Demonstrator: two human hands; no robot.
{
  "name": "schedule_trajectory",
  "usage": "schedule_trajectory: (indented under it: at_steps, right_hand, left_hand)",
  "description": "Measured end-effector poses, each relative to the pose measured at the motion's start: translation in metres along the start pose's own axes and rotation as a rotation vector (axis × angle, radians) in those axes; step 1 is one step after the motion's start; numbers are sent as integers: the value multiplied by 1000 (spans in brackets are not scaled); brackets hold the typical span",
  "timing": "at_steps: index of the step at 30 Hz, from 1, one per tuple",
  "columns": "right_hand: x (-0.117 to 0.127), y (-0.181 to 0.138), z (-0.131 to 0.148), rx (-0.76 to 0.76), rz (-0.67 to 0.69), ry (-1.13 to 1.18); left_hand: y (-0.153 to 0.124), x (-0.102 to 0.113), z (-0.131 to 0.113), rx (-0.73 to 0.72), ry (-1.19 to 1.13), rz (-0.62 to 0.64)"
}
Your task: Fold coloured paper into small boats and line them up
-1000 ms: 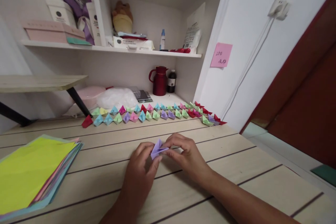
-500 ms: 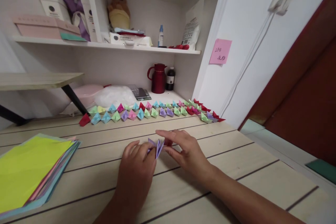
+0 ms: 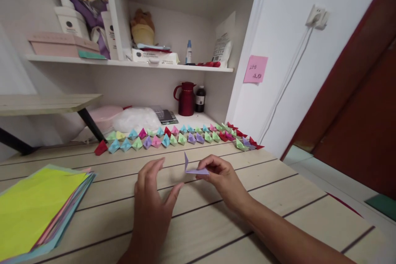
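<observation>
A small folded piece of purple paper (image 3: 196, 171) is pinched between the thumb and fingers of my right hand (image 3: 223, 179), just above the table. One flap of it stands up on the left, while the rest lies nearly level. To its left, my left hand (image 3: 154, 192) is open, thumb and fingers apart, touching nothing. Beyond both hands, folded paper boats (image 3: 156, 142) in red, blue, green, purple and pink stand in rows along the back of the table.
At the left lies a stack of coloured paper (image 3: 40, 206), yellow-green on top. A small raised stand (image 3: 49, 104) with black legs is behind it. A dark red jug (image 3: 186, 100) and a dark bottle (image 3: 200, 99) stand under the shelf (image 3: 130, 64) at the back.
My left hand has let go of the purple paper and moved left, opening. My right hand has taken hold of the paper, which is now opened into an angled shape. The view has tilted slightly up.
</observation>
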State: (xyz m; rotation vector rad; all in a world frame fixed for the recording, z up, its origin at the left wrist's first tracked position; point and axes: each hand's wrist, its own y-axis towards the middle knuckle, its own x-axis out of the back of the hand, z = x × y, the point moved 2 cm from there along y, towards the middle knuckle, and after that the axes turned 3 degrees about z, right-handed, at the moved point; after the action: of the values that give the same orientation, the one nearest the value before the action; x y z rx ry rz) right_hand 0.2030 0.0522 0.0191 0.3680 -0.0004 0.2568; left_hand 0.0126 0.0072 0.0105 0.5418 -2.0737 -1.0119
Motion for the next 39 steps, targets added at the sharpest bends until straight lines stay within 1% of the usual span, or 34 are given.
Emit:
schedule_trajectory:
  at_steps: [2,3,7,10,11,13,15,17,21,24,26,29,32,34,36,39]
  right_hand:
    - [-3,0,-3,-68,35,117]
    - [-6,-1,-4,-83,56,155]
    - [-15,-5,-5,-87,142,241]
    - [-17,-6,-5,-69,208,221]
    - [-17,-6,-4,-43,228,181]
    - [-15,-6,-1,60,236,30]
    - [-13,-6,3,197,195,-188]
    - [-12,-8,7,313,147,-390]
    - [-15,-14,9,434,135,-639]
    - [-16,-17,7,445,138,-796]
    - [-16,-16,3,433,171,-893]
    - [-14,-14,-5,413,279,-991]
    - [-11,-12,-12,373,353,-1011]
    - [-9,-12,-14,340,370,-985]
    - [-7,-13,-13,313,380,-951]
    - [-7,-13,-12,283,391,-933]
  left_hand:
    - [-1,0,2,12,-61,51]
    - [-1,0,1,-8,-71,70]
    - [-1,2,-11,-158,-71,117]
    - [0,6,-18,-283,-58,140]
    - [1,7,-19,-332,-46,139]
    - [2,11,-19,-444,5,128]
    - [2,13,-17,-547,86,124]
    - [2,13,-15,-592,172,131]
    - [2,10,-13,-580,292,173]
    - [0,5,-14,-582,351,199]
    - [-2,1,-13,-574,385,233]
    - [-6,-7,-8,-576,395,360]
    - [-8,-11,1,-550,325,513]
    - [-7,-10,8,-467,216,603]
    - [-5,-7,16,-342,88,673]
    - [-4,-5,23,-136,13,717]
